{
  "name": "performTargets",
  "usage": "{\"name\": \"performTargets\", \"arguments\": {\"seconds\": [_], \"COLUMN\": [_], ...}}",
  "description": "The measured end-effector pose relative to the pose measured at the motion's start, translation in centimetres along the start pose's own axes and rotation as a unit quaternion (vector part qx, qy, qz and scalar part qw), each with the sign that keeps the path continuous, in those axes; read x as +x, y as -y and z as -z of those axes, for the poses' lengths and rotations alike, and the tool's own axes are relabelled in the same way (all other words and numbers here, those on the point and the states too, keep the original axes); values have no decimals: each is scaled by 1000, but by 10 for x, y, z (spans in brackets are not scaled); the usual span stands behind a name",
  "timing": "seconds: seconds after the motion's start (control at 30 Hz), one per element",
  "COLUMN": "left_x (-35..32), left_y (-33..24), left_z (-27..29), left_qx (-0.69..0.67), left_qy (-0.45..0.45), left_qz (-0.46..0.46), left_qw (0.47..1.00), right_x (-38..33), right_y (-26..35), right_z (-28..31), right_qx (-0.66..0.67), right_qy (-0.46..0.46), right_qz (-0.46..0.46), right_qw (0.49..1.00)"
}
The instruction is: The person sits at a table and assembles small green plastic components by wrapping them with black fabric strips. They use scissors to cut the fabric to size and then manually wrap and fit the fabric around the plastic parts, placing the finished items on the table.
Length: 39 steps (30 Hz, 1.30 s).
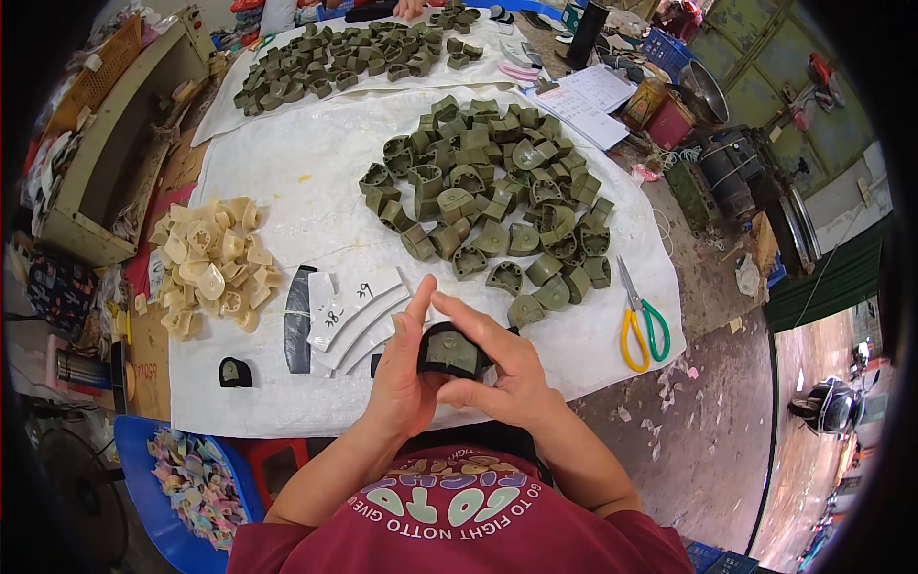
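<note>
Between my palms, close to the table's near edge, is an olive-green shoe heel (450, 352) with a black covering strip around its side. My left hand (405, 375) presses against its left side, fingers stretched upward. Curled around the right side, my right hand (499, 367) has its thumb low near the front. Just left of my hands lie curved white strips (356, 320) with handwriting and a stack of curved black strips (298, 323). Farther left, another heel with a black covering (235, 372) rests alone on the white sheet.
A large pile of green heels (497, 191) spreads ahead, another (344, 62) beyond it. Cream-coloured heels (212, 263) are heaped at left. Scissors (643, 325) lie at right, papers (585, 100) farther back. A blue tub (143, 478) of scraps stands lower left. Another person's hand (409, 9) shows at the far edge.
</note>
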State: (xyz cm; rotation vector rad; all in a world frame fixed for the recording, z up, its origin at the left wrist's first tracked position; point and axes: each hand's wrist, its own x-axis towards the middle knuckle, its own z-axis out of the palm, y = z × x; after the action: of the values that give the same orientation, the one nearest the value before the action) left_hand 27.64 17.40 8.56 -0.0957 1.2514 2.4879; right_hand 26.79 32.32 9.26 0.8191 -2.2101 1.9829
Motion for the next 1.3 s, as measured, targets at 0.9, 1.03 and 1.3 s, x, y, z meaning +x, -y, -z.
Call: {"name": "performTargets", "arguments": {"seconds": [0.9, 1.03, 1.3], "left_x": [6, -5, -40], "left_y": [-3, -13, -50], "left_z": [22, 21, 123], "left_qx": [-54, 16, 404], "left_qy": [17, 4, -291], "left_qz": [-66, -81, -308], "left_qw": [996, 997, 811], "right_x": [-8, -8, -4], "right_y": [-4, -15, -21], "right_z": [-38, -38, -45], "right_qx": [110, 115, -49], "right_qy": [-59, -14, -10], "right_qz": [-264, -189, -93], "right_qw": [956, 975, 994]}}
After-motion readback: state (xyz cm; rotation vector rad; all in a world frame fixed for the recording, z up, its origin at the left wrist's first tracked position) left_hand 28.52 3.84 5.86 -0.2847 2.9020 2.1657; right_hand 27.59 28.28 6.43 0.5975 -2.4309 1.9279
